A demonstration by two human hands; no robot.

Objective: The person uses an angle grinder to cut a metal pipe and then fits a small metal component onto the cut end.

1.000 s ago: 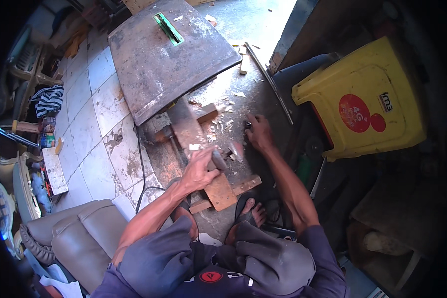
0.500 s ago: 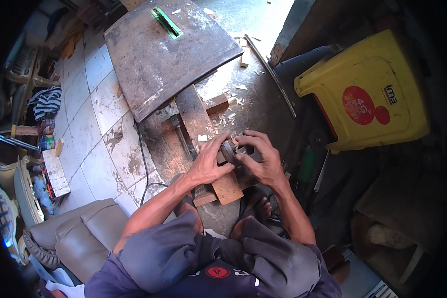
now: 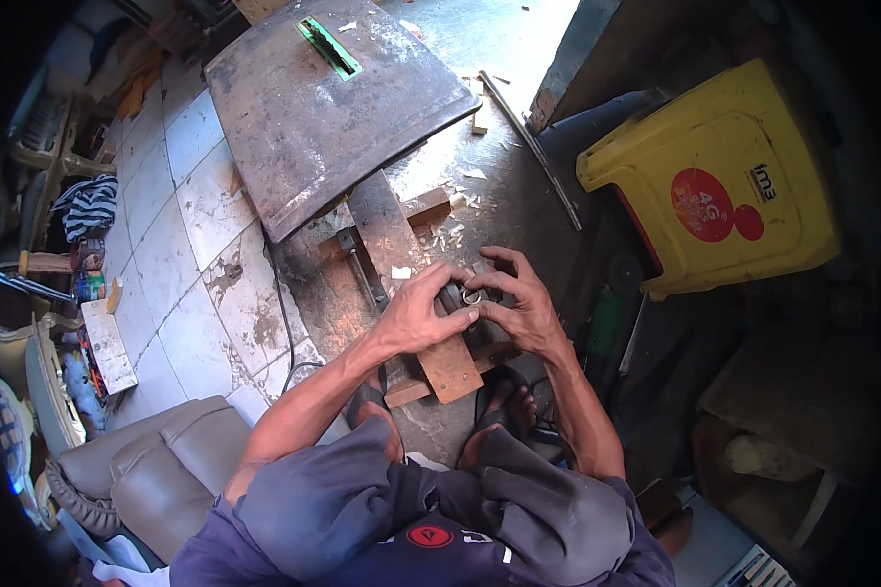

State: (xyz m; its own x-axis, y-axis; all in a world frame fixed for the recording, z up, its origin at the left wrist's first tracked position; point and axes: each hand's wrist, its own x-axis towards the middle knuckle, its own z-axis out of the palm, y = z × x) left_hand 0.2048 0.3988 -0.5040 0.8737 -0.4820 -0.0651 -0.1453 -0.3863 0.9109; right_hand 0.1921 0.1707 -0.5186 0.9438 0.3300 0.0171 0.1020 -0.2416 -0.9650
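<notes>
Both hands meet over a wooden plank (image 3: 447, 370) that lies lengthwise below them. In my left hand (image 3: 419, 311), thumb and fingers are closed round a small dark block-like tool (image 3: 450, 294); its kind is mostly hidden by the fingers. My right hand (image 3: 525, 303) reaches the tool's other side, its thumb and index finger pinched at a small pale curl (image 3: 471, 295), which looks like a wood shaving. Its other fingers are curved. A metal clamp bar (image 3: 359, 266) runs along the plank's left side.
Pale wood chips (image 3: 447, 235) lie scattered beyond the hands. A dark table top (image 3: 333, 117) with a green slotted insert stands ahead. A yellow plastic stool (image 3: 724, 186) lies tipped at the right, a metal rod (image 3: 533, 152) beside it. A brown cushion (image 3: 181, 445) sits at left.
The right fingers have closed in from a wider spread to the pale curl at the tool. The left hand has shifted slightly, its thumb nearer the right thumb.
</notes>
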